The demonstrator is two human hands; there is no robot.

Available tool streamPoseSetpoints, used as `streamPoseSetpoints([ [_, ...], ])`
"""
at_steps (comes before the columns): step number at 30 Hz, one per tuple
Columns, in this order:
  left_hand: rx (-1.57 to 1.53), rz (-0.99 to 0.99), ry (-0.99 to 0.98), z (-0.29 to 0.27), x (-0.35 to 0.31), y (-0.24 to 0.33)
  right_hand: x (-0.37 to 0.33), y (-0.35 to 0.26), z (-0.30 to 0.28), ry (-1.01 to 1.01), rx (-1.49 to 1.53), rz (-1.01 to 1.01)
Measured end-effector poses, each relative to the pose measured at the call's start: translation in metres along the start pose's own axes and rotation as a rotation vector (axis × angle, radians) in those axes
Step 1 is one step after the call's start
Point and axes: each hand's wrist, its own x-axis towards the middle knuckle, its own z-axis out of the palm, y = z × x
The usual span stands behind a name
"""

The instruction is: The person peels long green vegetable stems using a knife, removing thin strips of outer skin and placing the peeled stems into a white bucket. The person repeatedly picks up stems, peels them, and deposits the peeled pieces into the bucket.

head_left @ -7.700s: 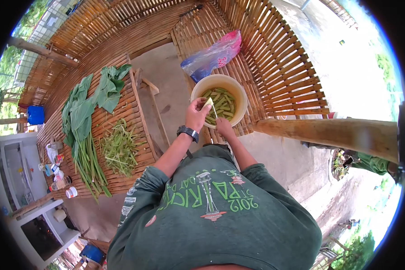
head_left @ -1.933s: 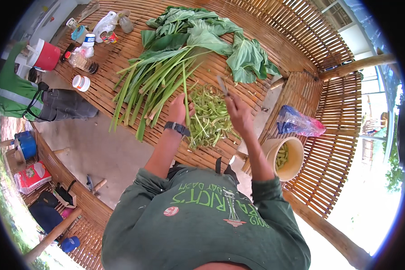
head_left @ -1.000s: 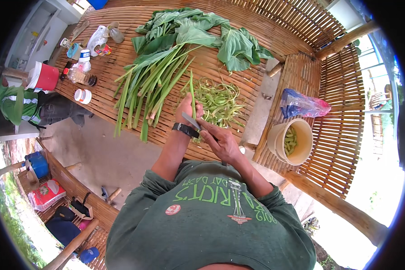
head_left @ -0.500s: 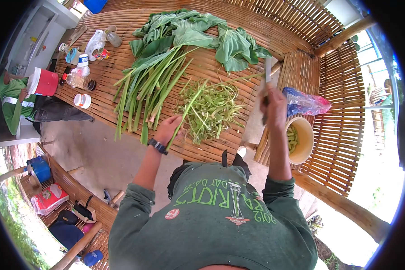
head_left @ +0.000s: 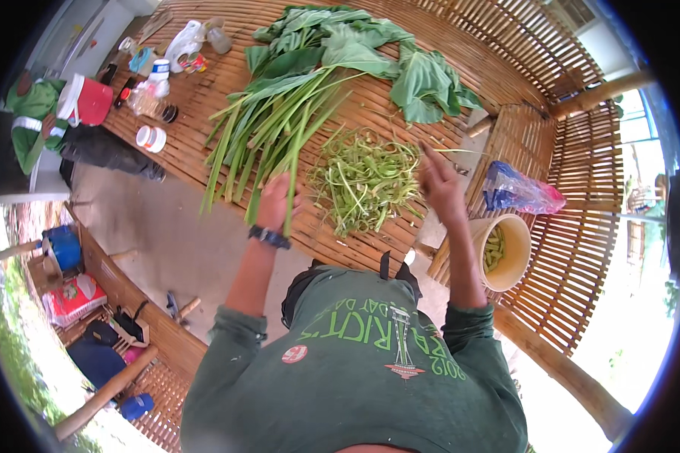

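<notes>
Gripping one long green stalk [head_left: 293,198] at the near edge of the bamboo platform [head_left: 196,98], the left hand [head_left: 277,201] has fingers clamped on it, while the right hand [head_left: 442,185], fingers loosely together around something I cannot make out, hovers beside the pile of cut green strips [head_left: 366,180], leafy stalks [head_left: 310,83] lying beyond.

Left hand [head_left: 276,200] grips 1 green stalk [head_left: 293,177] on the bamboo platform [head_left: 204,98]; right hand [head_left: 440,185] is raised over the peelings [head_left: 366,181], bucket [head_left: 504,253] beside it
</notes>
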Motion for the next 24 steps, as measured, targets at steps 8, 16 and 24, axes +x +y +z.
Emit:
streamPoseSetpoints([
  [8, -0.348, -0.061, -0.045, 0.096, 0.027, 0.005, -0.068, -0.023, 0.079, -0.162, -0.536, -0.26],
  [16, -0.396, -0.091, -0.071, 0.101, 0.037, -0.006, -0.095, -0.043, 0.088, -0.319, -0.568, -0.443],
  [24, -0.316, -0.136, -0.059, 0.095, 0.033, -0.007, -0.095, -0.04, 0.09, -0.329, -0.554, -0.421],
])
